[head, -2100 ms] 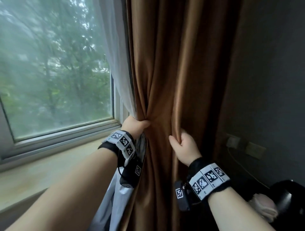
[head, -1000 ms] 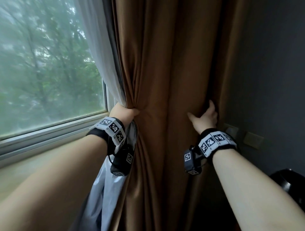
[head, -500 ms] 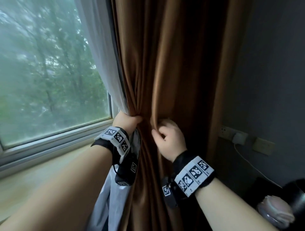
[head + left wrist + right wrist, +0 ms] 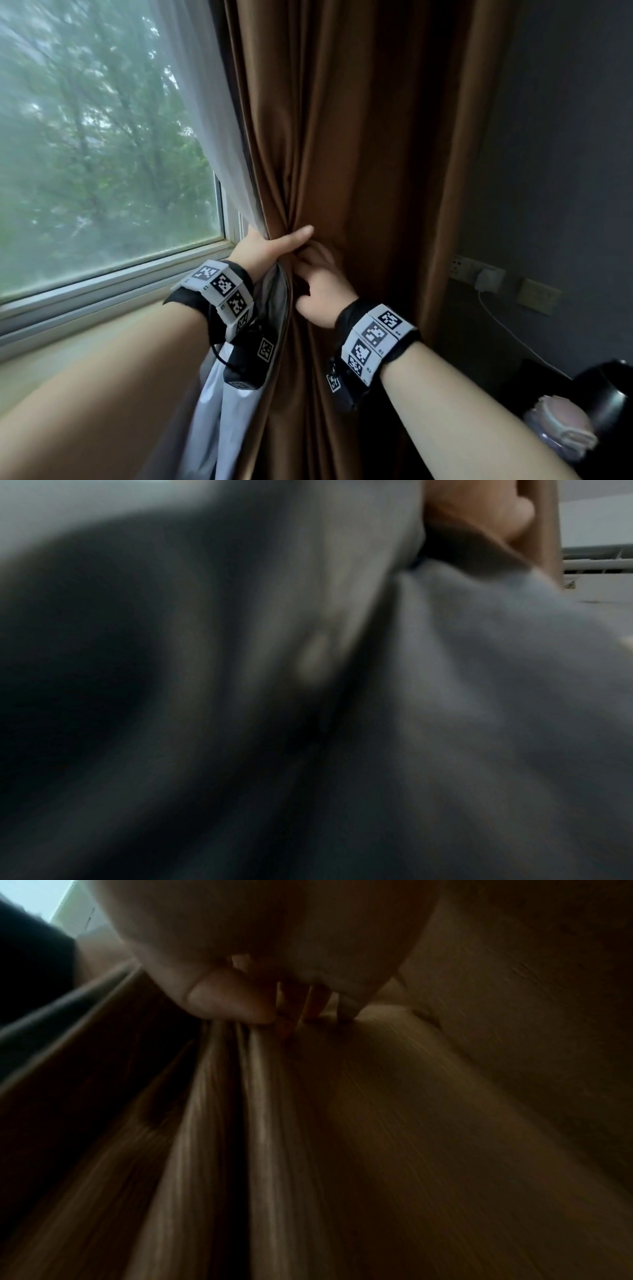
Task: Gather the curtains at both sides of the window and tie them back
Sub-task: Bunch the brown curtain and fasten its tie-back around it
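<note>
Close up from below the right hand [image 4: 274, 934], which fills the top of the picture. Its thumb [image 4: 222, 996] and fingers [image 4: 318, 1001] pinch a bunch of narrow folds in the brown curtain [image 4: 377, 1137]. The folds fan down and outward from the pinch, glossy and blurred. A dark band of fabric runs along the left edge, and a pale sliver of window [image 4: 31, 893] shows at the top left corner.

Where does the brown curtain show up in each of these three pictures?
Head: brown curtain fills the centre, beside the window.
Left wrist: only a thin brown strip at top right.
Right wrist: its folds fill nearly the whole picture.
Shared landmark: the right hand pinching the folds, as the right wrist view also shows.
</note>
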